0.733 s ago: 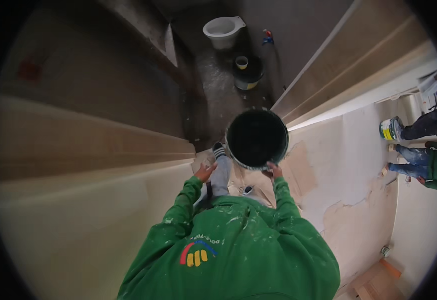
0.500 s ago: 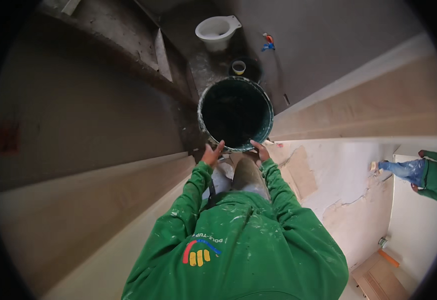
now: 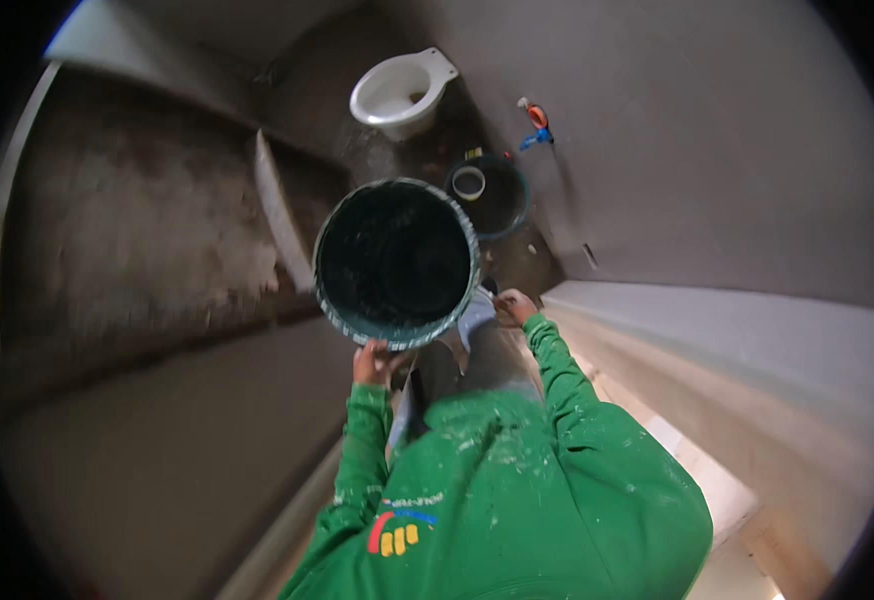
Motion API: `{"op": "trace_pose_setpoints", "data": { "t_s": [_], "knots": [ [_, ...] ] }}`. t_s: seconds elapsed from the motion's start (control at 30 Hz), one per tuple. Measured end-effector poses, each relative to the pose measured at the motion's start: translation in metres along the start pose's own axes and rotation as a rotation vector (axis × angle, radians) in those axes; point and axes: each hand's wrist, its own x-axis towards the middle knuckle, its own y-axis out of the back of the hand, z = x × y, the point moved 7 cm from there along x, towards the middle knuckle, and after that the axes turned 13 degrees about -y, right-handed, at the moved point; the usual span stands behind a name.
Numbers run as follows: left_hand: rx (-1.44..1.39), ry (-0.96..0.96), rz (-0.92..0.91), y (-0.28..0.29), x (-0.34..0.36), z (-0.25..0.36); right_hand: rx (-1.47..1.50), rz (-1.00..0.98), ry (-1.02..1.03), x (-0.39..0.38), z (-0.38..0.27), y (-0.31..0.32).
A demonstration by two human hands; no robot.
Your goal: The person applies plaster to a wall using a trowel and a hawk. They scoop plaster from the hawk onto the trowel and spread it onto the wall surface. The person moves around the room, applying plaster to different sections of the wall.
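Note:
A large dark green bucket [image 3: 392,265], its rim spattered white, hangs in front of me with its open mouth toward me. My left hand [image 3: 372,362] is closed on the near edge of its rim, the thumb over the lip. To the right, apart from the rim, my right hand [image 3: 514,305] has its fingers drawn together beside a dark bit I cannot make out. Just beyond the bucket stands a dark round tub [image 3: 505,205], with a small white-rimmed container [image 3: 468,183] in or over it.
A white toilet bowl [image 3: 397,92] stands on the dark floor farther off. An orange and blue tap [image 3: 536,125] juts from the grey wall [image 3: 697,150] on the right. Along the left runs a rough recessed ledge [image 3: 147,200] with an upright divider [image 3: 279,210].
The bucket has shifted left and toward me. My right hand has come off its rim, while the left keeps hold. The view has turned, and a person at the right has left it.

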Motion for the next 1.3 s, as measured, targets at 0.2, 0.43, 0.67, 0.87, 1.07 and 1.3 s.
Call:
{"op": "trace_pose_setpoints", "data": {
  "t_s": [0.2,0.43,0.67,0.87,1.07,1.3],
  "knots": [
    [0.14,0.02,0.087,-0.055,0.072,0.006,0.281,-0.078,-0.61,0.14,0.096,-0.008],
    [0.171,-0.036,0.107,-0.044,0.085,0.028,0.688,0.075,-0.7,0.177,0.085,-0.017],
    [0.242,-0.004,0.09,-0.006,0.077,0.041,0.817,0.192,-0.546,0.246,0.131,-0.002],
    [0.284,-0.015,0.111,-0.02,0.07,0.035,1.002,0.198,-0.476,0.224,0.078,0.003],
    [0.271,-0.019,0.12,-0.04,0.063,0.038,0.965,0.16,-0.478,0.233,0.075,0.021],
    [0.268,-0.01,0.112,-0.023,0.065,0.045,0.929,0.172,-0.513,0.186,0.119,0.062]
  ]
}}
